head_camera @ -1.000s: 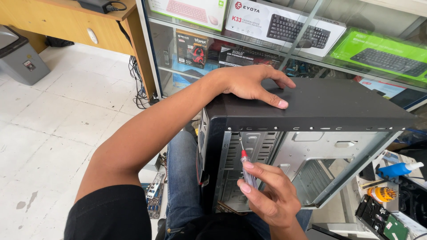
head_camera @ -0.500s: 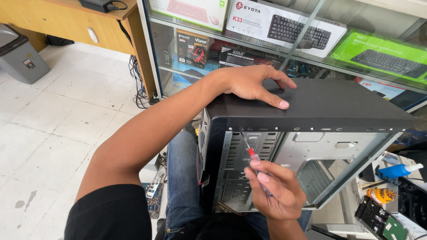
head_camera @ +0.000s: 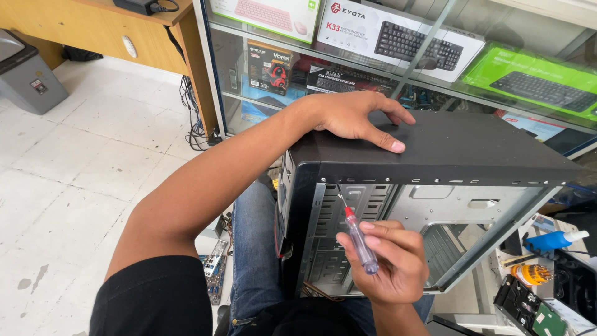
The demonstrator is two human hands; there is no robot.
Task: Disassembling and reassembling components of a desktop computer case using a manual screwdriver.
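A slim screwdriver (head_camera: 356, 236) w/ clear handle, red collar and thin metal shaft is pinched between the fingers (head_camera: 379, 229) of the right hand (head_camera: 388, 261), tip angled up-left toward the top edge of the open black PC case (head_camera: 448, 155). The case is steadied on the lap by the left hand (head_camera: 357, 115), laid flat on its top panel, fingers spread. Behind, in a glass cabinet (head_camera: 214, 74): a white keyboard box (head_camera: 398, 28), a green one (head_camera: 528, 78) at right, a pink-keyboard box (head_camera: 267, 12) at left, dark headset box (head_camera: 270, 65) below.

black computer case (head_camera: 460, 146), red-collared clear screwdriver (head_camera: 357, 239) (green box (head_camera: 528, 78) behind)
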